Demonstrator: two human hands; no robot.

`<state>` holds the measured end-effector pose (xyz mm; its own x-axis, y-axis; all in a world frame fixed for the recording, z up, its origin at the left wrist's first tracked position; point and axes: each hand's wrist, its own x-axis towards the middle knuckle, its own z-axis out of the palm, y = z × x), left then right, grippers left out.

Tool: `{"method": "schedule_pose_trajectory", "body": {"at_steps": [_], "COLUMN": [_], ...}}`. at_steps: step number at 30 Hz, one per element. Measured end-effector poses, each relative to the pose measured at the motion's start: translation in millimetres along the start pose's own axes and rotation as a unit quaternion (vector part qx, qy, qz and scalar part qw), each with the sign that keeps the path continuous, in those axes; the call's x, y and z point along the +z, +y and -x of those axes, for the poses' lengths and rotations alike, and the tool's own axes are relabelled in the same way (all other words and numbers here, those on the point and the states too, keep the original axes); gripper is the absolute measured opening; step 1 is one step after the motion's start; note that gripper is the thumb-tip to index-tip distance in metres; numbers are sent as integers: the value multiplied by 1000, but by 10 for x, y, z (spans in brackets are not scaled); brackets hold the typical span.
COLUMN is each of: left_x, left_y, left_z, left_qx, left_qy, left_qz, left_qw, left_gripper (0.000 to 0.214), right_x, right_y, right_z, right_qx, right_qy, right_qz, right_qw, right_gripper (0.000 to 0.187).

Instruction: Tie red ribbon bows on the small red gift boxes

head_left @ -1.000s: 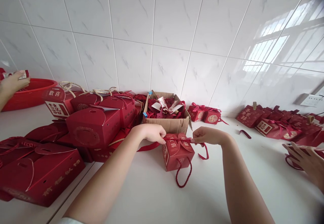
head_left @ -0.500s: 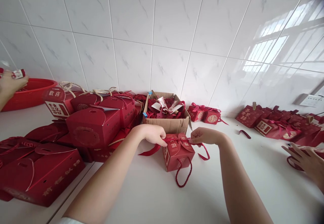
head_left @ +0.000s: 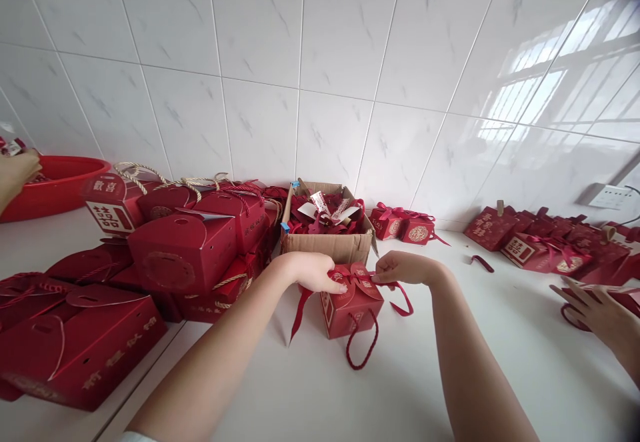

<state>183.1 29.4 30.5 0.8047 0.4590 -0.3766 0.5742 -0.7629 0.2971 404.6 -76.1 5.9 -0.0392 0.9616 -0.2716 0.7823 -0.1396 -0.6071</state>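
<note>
A small red gift box point(head_left: 350, 309) with a cord handle stands on the white counter point(head_left: 400, 375) in front of me. A dark red ribbon point(head_left: 300, 309) crosses its top flaps, and its ends hang down on both sides. My left hand point(head_left: 313, 272) is closed, pinching the ribbon at the box's top left. My right hand point(head_left: 403, 269) pinches the ribbon at the top right, fingers pressed together. Both hands rest just above the box's lid.
A cardboard box point(head_left: 327, 242) of red ribbons and tags sits behind the gift box. Larger red boxes point(head_left: 183, 249) are stacked at left, small finished ones point(head_left: 405, 225) by the wall and at right. Other people's hands point(head_left: 597, 312) appear at right and by a red basin point(head_left: 50, 185) at far left.
My left hand slid right along the ribbon toward the box's centre, and the ribbon's left end dropped to hang down. The person's hand at far left drew back.
</note>
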Motion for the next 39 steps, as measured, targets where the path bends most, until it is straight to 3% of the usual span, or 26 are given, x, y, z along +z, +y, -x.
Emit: {"method": "schedule_pose_trajectory", "body": {"at_steps": [5, 24, 30, 36, 39], "left_x": [32, 11, -13, -45, -43], "left_y": [66, -104, -165, -139, -125], "left_z": [-3, -66, -96, -15, 11], "left_qx": [-21, -93, -88, -43, -34], "left_qy": [7, -15, -18, 7, 46], "left_qz": [-37, -17, 0, 18, 14], "left_qw": [999, 995, 996, 999, 998], "left_gripper": [57, 66, 65, 65, 63], "right_x": [-3, -79, -61, -69, -91], "right_y": [2, 150, 115, 61, -18], "right_z": [-9, -45, -44, 19, 84], "right_qx": [3, 25, 22, 35, -9], "right_qy": [-3, -25, -39, -46, -71], "right_qz": [1, -9, -23, -40, -55], "right_qw": [1000, 999, 999, 997, 996], "right_gripper": [34, 42, 41, 48, 48]}}
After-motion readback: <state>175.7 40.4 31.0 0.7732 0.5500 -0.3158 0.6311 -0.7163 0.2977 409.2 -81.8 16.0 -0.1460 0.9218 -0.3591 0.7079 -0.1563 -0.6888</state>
